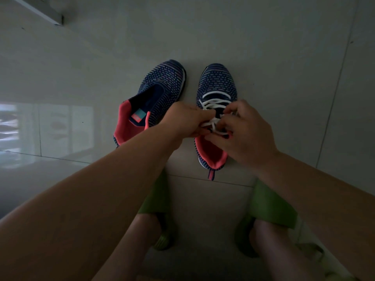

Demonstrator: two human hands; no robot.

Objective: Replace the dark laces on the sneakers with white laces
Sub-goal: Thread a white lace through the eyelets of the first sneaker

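Pinching the flat white lace (213, 104) between them — left hand (185, 120) and right hand (246, 132) — over the navy knit sneaker (218, 86) on the floor.

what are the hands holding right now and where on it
Both the left hand and right hand pinch the white lace at its loose upper part, over the tongue of the right-side sneaker.

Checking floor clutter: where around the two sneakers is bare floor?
Bare tile lies beyond both toes, and outside the left sneaker and right sneaker. The gap between them is narrow; both hands, left and right, crowd the white lace.
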